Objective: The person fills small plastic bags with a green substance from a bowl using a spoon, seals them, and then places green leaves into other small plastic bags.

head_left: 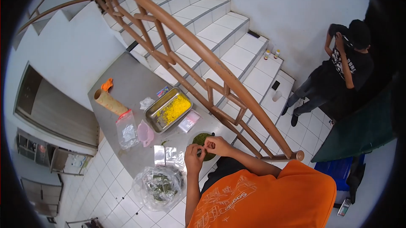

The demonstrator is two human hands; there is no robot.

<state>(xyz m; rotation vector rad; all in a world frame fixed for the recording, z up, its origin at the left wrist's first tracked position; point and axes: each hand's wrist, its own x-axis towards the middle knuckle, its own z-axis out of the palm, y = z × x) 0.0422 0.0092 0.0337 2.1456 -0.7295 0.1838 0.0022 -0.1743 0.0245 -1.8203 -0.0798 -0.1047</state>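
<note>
My left hand (194, 157) and my right hand (218, 146) meet over a bowl of chopped green leaves (200, 138). The fingers of both are pinched together, fingertip to fingertip. Whatever lies between them is too small to make out. Just left of my left hand, shiny silver packets (174, 155) lie on the metal table (127, 69). Nearer my body, a clear plastic bag (158, 188) with dark green leaves inside sits at the table's edge. Beyond the bowl are a stack of small clear bags (189, 121) and a steel tray (149, 116) holding yellow shreds.
A cardboard tube (111, 102), an orange cloth (108, 85), a zip bag (127, 131) and a pink plastic container (145, 134) occupy the table's far left. A brown stair railing (198, 46) runs along its right. Another person (351, 57) stands by the stairs.
</note>
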